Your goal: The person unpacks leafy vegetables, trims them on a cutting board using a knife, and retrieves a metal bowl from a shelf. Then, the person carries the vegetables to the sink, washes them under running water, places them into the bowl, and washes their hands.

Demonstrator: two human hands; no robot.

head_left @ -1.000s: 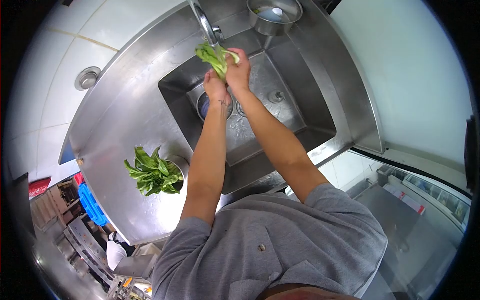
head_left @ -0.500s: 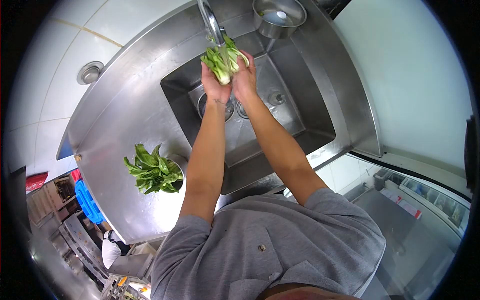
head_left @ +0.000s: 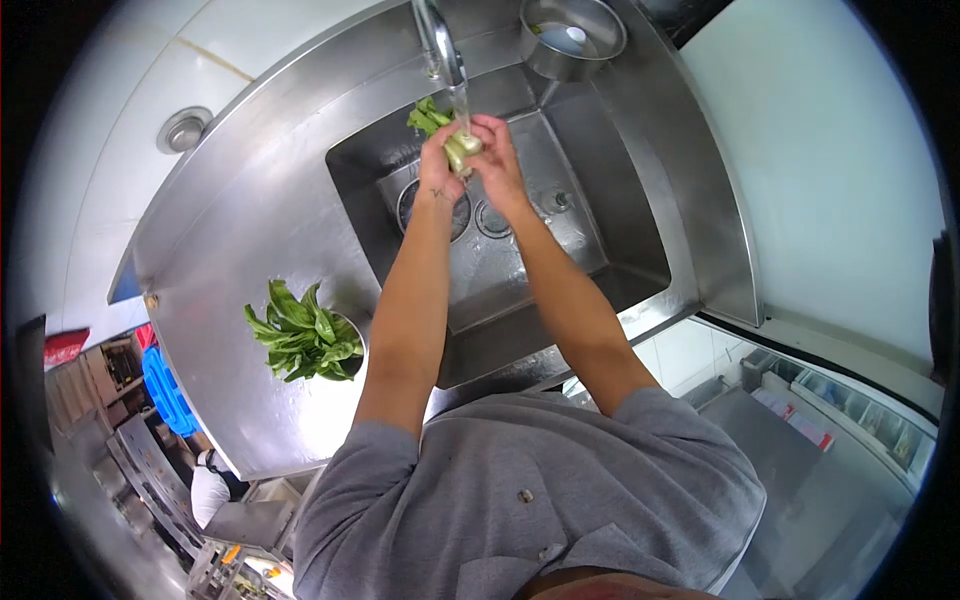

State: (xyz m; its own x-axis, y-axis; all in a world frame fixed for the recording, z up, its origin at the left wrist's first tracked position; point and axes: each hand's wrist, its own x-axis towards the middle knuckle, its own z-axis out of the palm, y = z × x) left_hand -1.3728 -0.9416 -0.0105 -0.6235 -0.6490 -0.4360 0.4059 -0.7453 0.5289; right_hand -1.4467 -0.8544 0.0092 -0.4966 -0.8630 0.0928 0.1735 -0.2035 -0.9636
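Under the running faucet [head_left: 440, 50], my left hand [head_left: 438, 165] grips green leafy vegetables [head_left: 462, 152], their pale stem ends toward me and leaves pointing away. My right hand [head_left: 500, 160] curls round the same stems from the right, fingers in the water stream. Both hands are above the steel sink [head_left: 630, 230]. Below them in the basin lies a round bowl or strainer, partly hidden by my left wrist. More leafy greens [head_left: 300, 335] stand in a metal container on the counter at the left.
A steel pot [head_left: 573, 40] with a white object inside sits behind the sink. A round drain [head_left: 494, 218] shows in the basin. At the lower left are a blue container [head_left: 168, 392] and part of a person in white [head_left: 208, 493].
The vegetables, spread apart in both hands half a second ago, are now bunched together and turned with their stem ends under the water. My hands have closed in around them.
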